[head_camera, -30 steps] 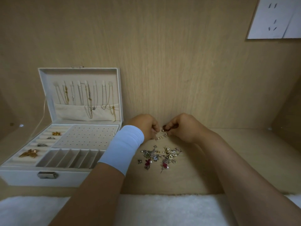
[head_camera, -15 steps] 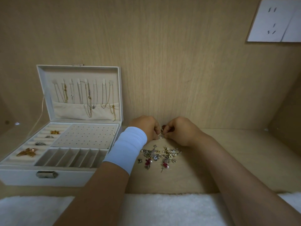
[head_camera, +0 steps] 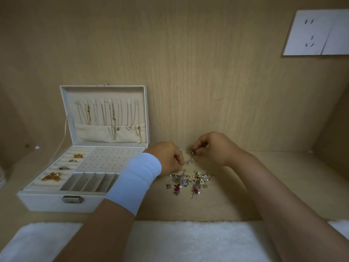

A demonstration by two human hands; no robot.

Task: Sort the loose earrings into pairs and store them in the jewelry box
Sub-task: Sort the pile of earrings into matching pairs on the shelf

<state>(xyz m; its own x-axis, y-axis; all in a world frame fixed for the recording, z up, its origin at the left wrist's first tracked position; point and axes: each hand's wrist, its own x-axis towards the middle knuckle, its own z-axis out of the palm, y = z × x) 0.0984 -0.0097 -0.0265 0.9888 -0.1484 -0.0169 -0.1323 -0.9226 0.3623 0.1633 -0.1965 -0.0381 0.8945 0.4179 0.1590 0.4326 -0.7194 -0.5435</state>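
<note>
Sitting open at left, the box (head_camera: 56,202) is holding rings and a gold brooch (head_camera: 52,176); chains are hanging in its lid. Left hand (head_camera: 167,157) is pinching a clear earring (head_camera: 189,161), right hand (head_camera: 213,148) a small stud (head_camera: 192,152). Pile (head_camera: 189,181) is lying just before them. Hands are sitting slightly wider apart than a second ago.

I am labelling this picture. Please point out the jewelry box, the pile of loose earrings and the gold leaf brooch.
jewelry box (head_camera: 56,202): head view, front wall.
pile of loose earrings (head_camera: 188,181): head view, middle of the heap.
gold leaf brooch (head_camera: 52,176): head view, its centre.
</note>
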